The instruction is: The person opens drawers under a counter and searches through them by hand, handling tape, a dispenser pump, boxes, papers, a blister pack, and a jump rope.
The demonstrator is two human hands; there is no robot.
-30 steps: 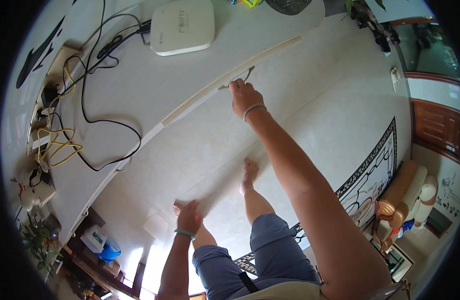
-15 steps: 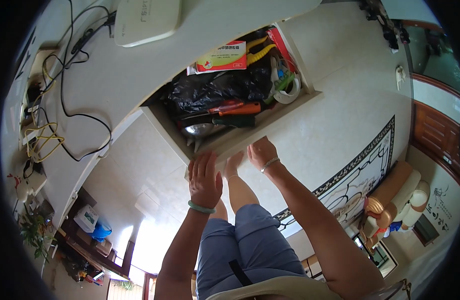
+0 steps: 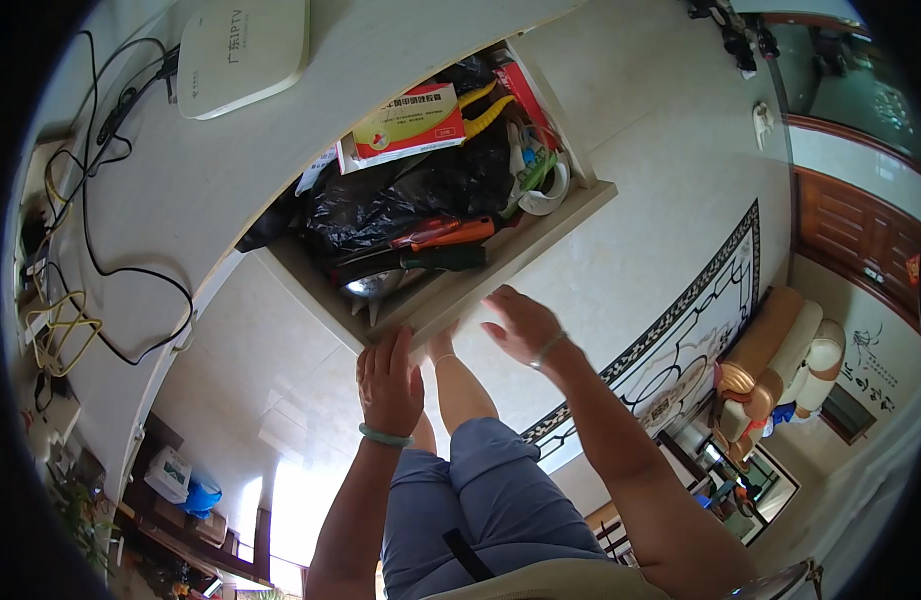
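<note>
Desktop (image 3: 211, 180) is crowding the heaped box (image 3: 408, 128), risking snags! Left hand (image 3: 390, 392) is touching the drawer (image 3: 541, 241), fingers straight; right hand (image 3: 527, 328) is hanging loosely open.

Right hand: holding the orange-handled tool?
No, the orange-handled tool lies inside the open drawer, and the right hand is outside it.

Drawer (image 3: 541, 240) open, left hand (image 3: 389, 390) at front corner; right hand (image 3: 526, 325) (fingers spread) near front panel.
</note>
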